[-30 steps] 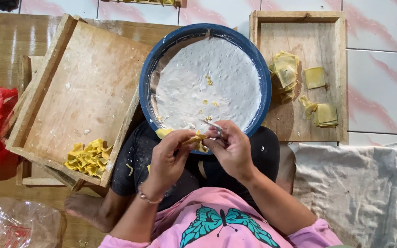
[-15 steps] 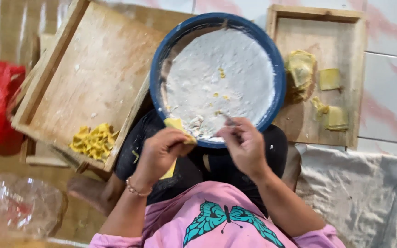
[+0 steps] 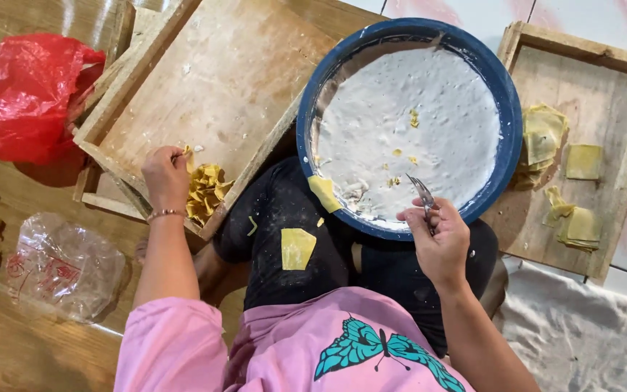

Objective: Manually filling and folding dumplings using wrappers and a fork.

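Large wooden tray (image 3: 219, 80), far left: shallow and raised-edged, its bare boards dusted with flour, resting tilted on other wooden frames.

Blue round basin (image 3: 506, 109), centre: set on the person's lap, thickly coated inside with white flour; a few yellow scraps lie in the flour, and one yellow wrapper (image 3: 324, 193) hangs over its near rim.

Smaller wooden tray (image 3: 604, 65), far right, on the tiled floor: holds stacks of flat yellow wrappers (image 3: 543, 136) and some loose squares.

Grey cloth (image 3: 582, 327), near right, spread on the floor.

Red plastic bag (image 3: 27, 94), far left, crumpled just beside the large tray.

Clear plastic bag (image 3: 63, 265), near left, on the wooden floor.

Heap of folded yellow dumplings (image 3: 208, 192): in the near corner of the large tray.

Left hand (image 3: 165, 178): over that corner, touching the heap; fingertips pinched narrow on a small pale bit at the heap's far edge, what it is cannot be told. A bracelet circles the wrist.

Right hand (image 3: 440, 239): at the basin's near rim, fingers curled close around the handle of a fork (image 3: 422, 194), tines pointing into the flour.

Loose yellow square (image 3: 297, 248): lying on the dark trousers, between the two hands.
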